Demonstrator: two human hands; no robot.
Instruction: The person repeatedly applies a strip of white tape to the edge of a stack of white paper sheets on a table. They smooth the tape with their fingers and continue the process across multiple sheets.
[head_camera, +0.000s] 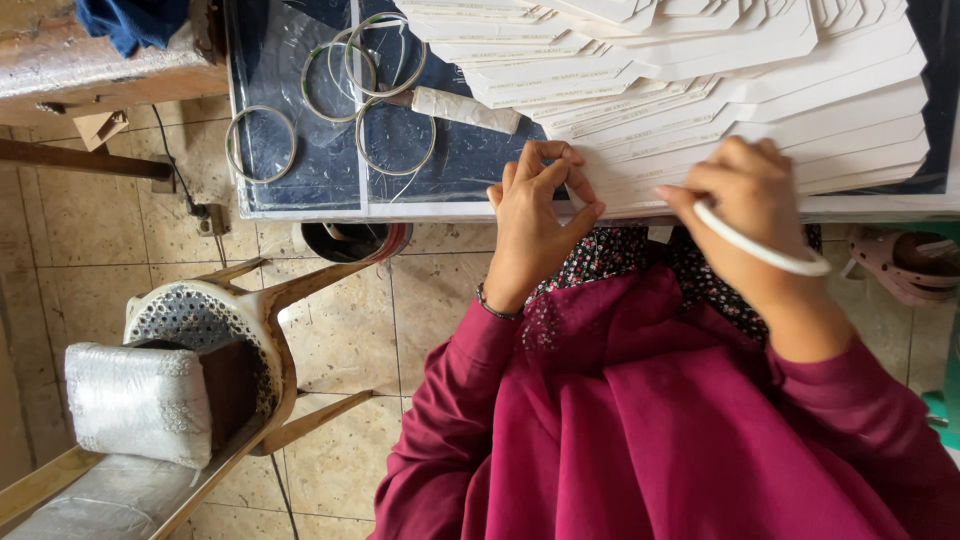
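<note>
Fingers of the left hand (535, 215) are pinching the near edge of the fanned white card stack (740, 90); the right hand (740, 200), likewise at that edge, is gripping a white ring (762, 250).

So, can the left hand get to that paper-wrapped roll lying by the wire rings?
Probably yes. The left hand rests at the edge of the fanned white card stack, and the paper-wrapped roll lies just beyond it on the dark table cover, nothing between them. The right hand carries a white ring.
</note>
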